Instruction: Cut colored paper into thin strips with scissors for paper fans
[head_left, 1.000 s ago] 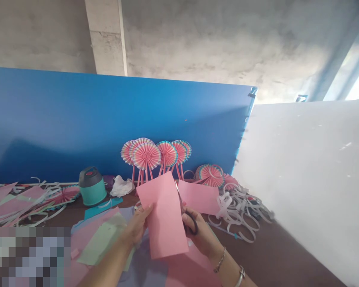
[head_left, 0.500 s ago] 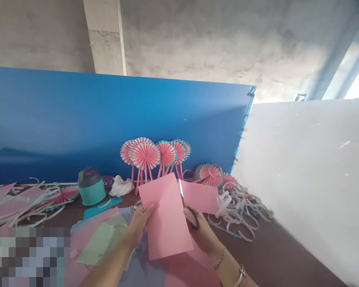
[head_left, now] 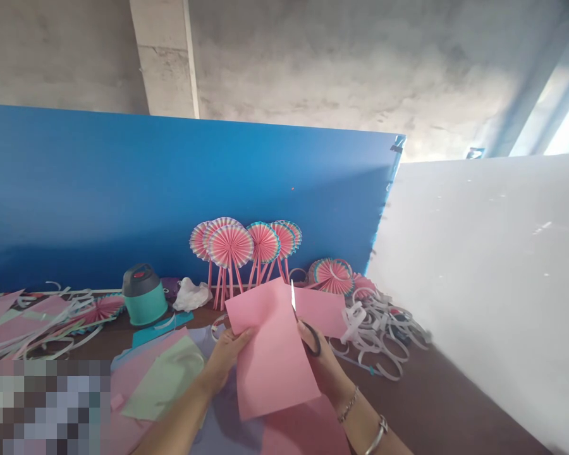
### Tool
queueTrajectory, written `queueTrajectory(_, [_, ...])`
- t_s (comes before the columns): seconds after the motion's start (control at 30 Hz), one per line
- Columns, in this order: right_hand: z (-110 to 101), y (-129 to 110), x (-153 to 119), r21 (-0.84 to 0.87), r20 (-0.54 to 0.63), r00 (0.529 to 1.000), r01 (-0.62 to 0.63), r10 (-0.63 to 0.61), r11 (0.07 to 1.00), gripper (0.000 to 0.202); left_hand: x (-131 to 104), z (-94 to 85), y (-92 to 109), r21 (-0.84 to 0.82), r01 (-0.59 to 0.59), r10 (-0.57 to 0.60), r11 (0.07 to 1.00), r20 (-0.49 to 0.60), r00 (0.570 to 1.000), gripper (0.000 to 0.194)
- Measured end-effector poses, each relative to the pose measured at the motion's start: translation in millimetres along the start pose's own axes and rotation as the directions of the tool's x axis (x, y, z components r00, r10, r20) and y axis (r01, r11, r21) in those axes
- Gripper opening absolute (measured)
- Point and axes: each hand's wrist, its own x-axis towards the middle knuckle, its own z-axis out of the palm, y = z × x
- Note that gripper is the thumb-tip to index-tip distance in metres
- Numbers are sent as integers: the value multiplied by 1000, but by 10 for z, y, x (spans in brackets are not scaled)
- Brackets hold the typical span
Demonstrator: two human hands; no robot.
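Observation:
A pink paper sheet (head_left: 277, 360) is held up over the table, its left edge pinched in my left hand (head_left: 227, 357). My right hand (head_left: 322, 360) is closed round the dark handle of the scissors (head_left: 315, 340). The blades point up along the sheet's right edge, and whether they touch the paper I cannot tell. Behind them another pink sheet (head_left: 322, 309) lies on the table. Pink, green and lilac sheets lie below and left of my hands, among them a green sheet (head_left: 165, 379).
Pink folded paper fans (head_left: 231, 246) stand against the blue panel (head_left: 123, 183). A teal and grey container (head_left: 145, 297) stands to the left. Curled white paper strips (head_left: 384, 328) are heaped at the right, beside more fans (head_left: 332, 277). A white panel (head_left: 493, 265) borders the right side.
The held pink sheet has shifted slightly right and down and now bends near my left thumb. The scissors and both hands have moved a little right.

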Motion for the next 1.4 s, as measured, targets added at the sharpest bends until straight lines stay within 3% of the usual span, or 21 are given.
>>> queueTrajectory(0.27, [1, 32, 23, 97, -61, 995, -79, 85, 992, 40, -9, 3, 6, 19, -29, 29, 999, -3, 1000, 51])
queueTrajectory(0.4, [26, 16, -7, 62, -50, 998, -33, 36, 998, 39, -22, 12, 22, 13, -21, 21, 1000, -5, 1000, 51])
queueTrajectory(0.57, [4, 61, -22, -33, -125, 992, 3, -8, 999, 36, -18, 7, 14, -34, -1, 1, 999, 3, 1000, 46])
queueTrajectory(0.77, [24, -12, -58, -158, -166, 986, -3, -24, 987, 48, -13, -1, 6, -61, -10, 9, 998, -2, 1000, 46])
queueTrajectory(0.97, [54, -39, -51, -60, -180, 983, -49, 38, 997, 51, -16, -7, 17, -51, -3, 2, 999, -15, 1000, 46])
queueTrajectory(1.4, [20, 56, 13, 2, -193, 981, -35, 35, 999, 42, -16, -28, 22, -101, -19, 20, 995, 10, 1000, 44])
